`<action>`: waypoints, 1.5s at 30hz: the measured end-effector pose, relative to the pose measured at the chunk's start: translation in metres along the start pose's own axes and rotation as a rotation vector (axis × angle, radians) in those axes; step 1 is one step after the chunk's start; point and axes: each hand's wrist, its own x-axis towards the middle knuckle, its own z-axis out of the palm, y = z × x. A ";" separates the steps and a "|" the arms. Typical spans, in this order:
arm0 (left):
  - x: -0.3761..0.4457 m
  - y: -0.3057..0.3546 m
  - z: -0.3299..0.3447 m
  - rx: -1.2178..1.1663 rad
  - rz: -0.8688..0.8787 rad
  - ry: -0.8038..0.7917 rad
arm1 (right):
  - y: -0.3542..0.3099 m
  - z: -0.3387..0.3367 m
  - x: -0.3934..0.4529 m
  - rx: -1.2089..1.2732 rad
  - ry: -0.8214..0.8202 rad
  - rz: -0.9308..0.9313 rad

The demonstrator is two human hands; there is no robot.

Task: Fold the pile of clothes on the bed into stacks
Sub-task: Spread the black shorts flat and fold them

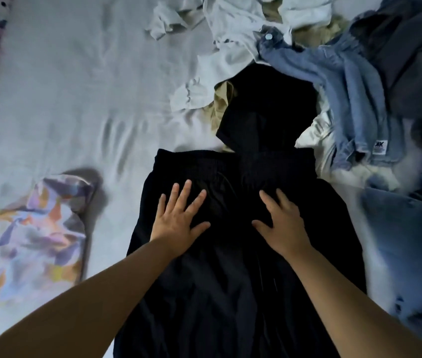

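A black garment [230,267] with an elastic waistband lies spread flat on the bed [75,99], centre near, its waistband at the far end and its body running toward the near edge of view. Whether it is a skirt or shorts cannot be told.

Left hand [179,218]: palm down on the garment just below the waistband, fingers straight and spread. Grip wide, holding nothing; it presses the cloth flat.

Right hand [279,223]: palm down on the same garment, just right of the left hand, the two apart. Fingers appear slightly bent at the tips, thumb out to the left. Grip wide, nothing held.

A second black garment [269,107] lies beyond the waistband, touching it and reaching toward the far pile.

The pile of clothes [308,42] occupies the far right of the bed. It holds pale white or grey pieces [230,29], a tan piece [221,102] showing from under the second black garment, a light blue denim piece [339,81] with a metal button and a white label, and a dark grey piece [411,60] at the far right edge. More blue denim [411,228] lies on the right, near, just beside the flat garment.

A folded cloth with a multicoloured print [42,233] lies on the left, near, well apart from the black garment. It is blurred.

The bedsheet is pale and creased. Edges of the view are blurred.
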 end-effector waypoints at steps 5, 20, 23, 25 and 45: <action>0.013 0.001 0.000 0.045 0.016 -0.065 | 0.013 0.013 0.004 0.016 0.005 -0.027; 0.003 0.147 -0.003 -0.260 0.393 0.313 | 0.128 -0.001 -0.071 0.215 0.390 0.296; 0.016 0.180 -0.008 -0.086 0.474 0.140 | 0.136 0.008 -0.090 0.177 0.399 0.336; 0.031 0.199 -0.009 0.033 0.514 0.089 | 0.143 0.014 -0.103 0.185 0.390 0.384; 0.048 0.170 -0.050 0.409 0.643 0.124 | 0.113 0.049 -0.169 0.382 0.523 0.340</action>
